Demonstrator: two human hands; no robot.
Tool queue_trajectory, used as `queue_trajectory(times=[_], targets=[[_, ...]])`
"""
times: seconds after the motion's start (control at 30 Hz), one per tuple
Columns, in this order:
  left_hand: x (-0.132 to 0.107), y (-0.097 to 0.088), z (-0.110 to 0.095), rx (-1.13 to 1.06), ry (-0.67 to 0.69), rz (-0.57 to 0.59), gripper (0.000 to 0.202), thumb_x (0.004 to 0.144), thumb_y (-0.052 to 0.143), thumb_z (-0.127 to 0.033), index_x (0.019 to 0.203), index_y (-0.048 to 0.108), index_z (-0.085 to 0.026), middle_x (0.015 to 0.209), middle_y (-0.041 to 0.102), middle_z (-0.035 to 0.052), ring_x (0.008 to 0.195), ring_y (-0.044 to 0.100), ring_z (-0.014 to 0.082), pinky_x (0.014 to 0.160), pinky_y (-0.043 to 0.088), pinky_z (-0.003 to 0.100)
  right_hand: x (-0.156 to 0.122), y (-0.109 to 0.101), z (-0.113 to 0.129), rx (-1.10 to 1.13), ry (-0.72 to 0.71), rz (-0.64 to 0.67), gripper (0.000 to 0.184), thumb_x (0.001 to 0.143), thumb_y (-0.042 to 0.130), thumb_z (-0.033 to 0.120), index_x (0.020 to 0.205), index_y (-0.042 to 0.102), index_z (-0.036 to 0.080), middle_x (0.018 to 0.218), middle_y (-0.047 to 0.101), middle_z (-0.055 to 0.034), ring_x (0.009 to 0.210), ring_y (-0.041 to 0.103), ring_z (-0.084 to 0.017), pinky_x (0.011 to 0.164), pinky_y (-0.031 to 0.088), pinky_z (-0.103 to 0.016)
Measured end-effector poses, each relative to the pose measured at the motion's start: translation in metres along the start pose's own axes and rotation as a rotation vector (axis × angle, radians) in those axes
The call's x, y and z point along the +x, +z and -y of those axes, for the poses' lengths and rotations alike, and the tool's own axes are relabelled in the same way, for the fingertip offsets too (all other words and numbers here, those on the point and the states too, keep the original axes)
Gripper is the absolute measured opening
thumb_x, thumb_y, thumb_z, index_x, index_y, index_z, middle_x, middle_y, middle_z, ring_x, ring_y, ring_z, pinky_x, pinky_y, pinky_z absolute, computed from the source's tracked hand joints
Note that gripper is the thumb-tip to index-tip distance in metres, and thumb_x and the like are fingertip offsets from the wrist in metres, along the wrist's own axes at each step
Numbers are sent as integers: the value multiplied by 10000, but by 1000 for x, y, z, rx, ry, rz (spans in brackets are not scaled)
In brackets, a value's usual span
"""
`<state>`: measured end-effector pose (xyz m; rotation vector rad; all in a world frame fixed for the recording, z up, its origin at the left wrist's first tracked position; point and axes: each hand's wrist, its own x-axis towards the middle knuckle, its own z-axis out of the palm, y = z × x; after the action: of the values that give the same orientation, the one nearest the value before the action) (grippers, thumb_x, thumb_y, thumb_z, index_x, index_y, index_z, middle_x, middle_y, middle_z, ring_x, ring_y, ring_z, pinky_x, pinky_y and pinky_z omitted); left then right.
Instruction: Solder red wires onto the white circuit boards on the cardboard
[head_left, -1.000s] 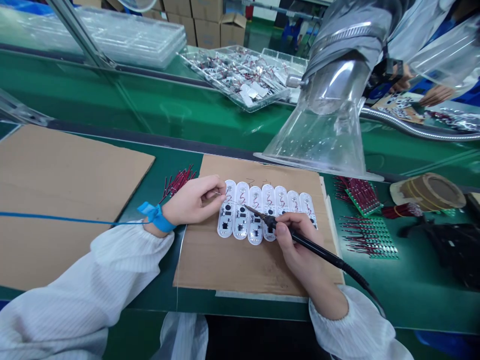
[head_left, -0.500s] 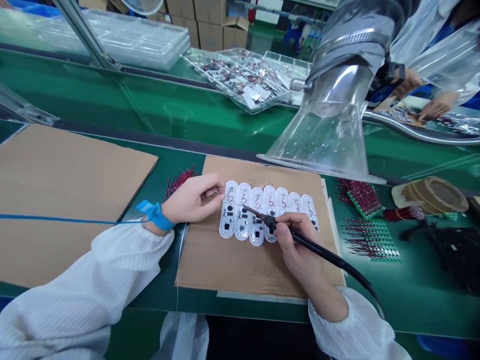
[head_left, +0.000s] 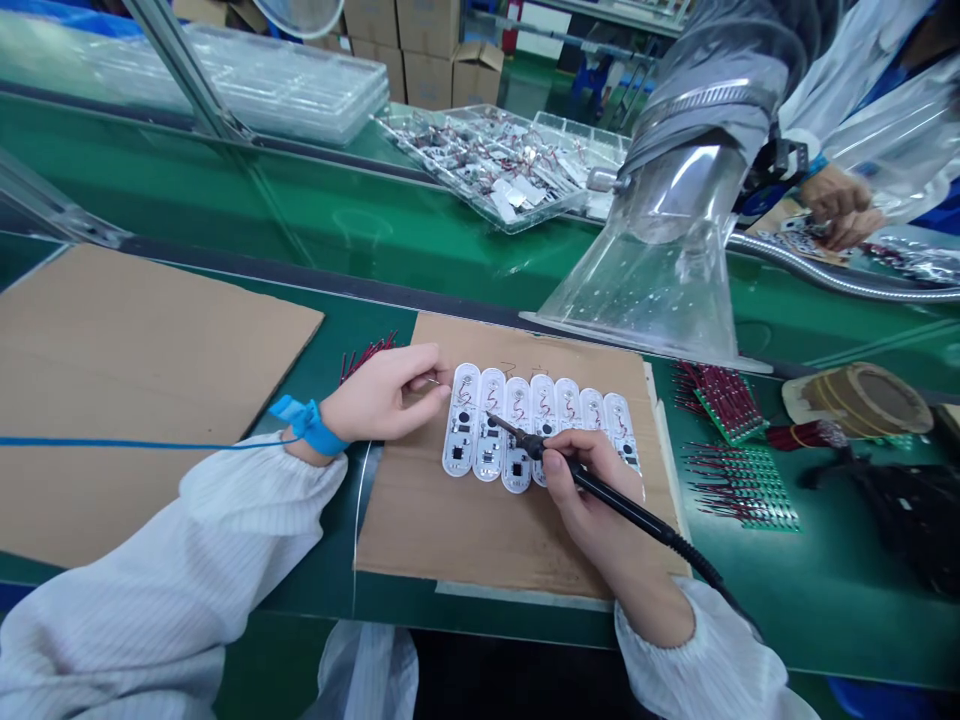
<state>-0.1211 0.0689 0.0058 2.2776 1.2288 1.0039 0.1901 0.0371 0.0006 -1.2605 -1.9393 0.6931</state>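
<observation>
Several white oval circuit boards (head_left: pixel 544 425) with red wires lie side by side on a small cardboard sheet (head_left: pixel 480 520). My right hand (head_left: pixel 592 490) grips a black soldering iron (head_left: pixel 615 500) like a pen, its tip resting on the second board from the left. My left hand (head_left: pixel 386 395), with a blue wrist strap (head_left: pixel 311 425), is closed in a pinch on a thin solder wire (head_left: pixel 435 381) that points at the leftmost boards.
A clear fume hood (head_left: pixel 660 260) hangs just behind the boards. Red wires (head_left: pixel 364 355) lie left, green boards with red wires (head_left: pixel 739 475) and a tape roll (head_left: pixel 859 400) lie right. A large cardboard sheet (head_left: pixel 127 380) is far left. A parts tray (head_left: pixel 495 165) and another person's hands (head_left: pixel 840 205) are across the belt.
Both hands have stayed in nearly the same place on the boards; the soldering iron tip stays at the second board. The view has shifted slightly down and right.
</observation>
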Motion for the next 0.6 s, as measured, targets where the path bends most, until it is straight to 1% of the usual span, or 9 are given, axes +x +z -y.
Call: queue_trajectory(times=[0.1, 0.2, 0.27, 0.4, 0.6], targets=[[0, -7, 2, -9, -31, -13, 74, 970, 571, -189, 906, 562, -225, 697, 435, -67, 580, 382, 120, 566, 350, 265, 2, -4, 5, 16, 0, 7, 203, 1085, 672, 457, 1017, 704, 268, 806, 757, -3, 627, 699, -175, 575, 536, -298], [0, -10, 3, -16, -34, 3, 79, 959, 572, -190, 889, 556, -225, 697, 443, -65, 582, 383, 119, 564, 349, 263, 2, -3, 4, 74, 24, -10, 212, 1101, 667, 479, 1060, 693, 273, 833, 753, -5, 675, 721, -186, 607, 556, -309], [1, -10, 4, -12, -17, 3, 83, 954, 566, -180, 883, 553, -223, 705, 452, -63, 588, 389, 118, 567, 350, 262, 4, 1, 2, 115, 33, -5, 201, 1103, 677, 481, 1085, 689, 280, 854, 751, -2, 703, 726, -189, 633, 567, -314], [1, -9, 4, -9, -18, 15, 92, 945, 567, -170, 873, 548, -223, 707, 452, -63, 597, 394, 120, 579, 352, 267, 7, 9, 0, 145, 53, 55, 203, 1103, 685, 486, 1106, 693, 282, 846, 747, 4, 686, 714, -183, 621, 556, -310], [2, -7, 5, -16, -41, 33, 92, 933, 562, -180, 862, 530, -230, 698, 439, -64, 592, 385, 126, 589, 349, 275, 10, 13, -2, 126, 40, 57, 239, 1102, 675, 507, 1079, 700, 270, 818, 745, 3, 649, 698, -176, 606, 545, -308]])
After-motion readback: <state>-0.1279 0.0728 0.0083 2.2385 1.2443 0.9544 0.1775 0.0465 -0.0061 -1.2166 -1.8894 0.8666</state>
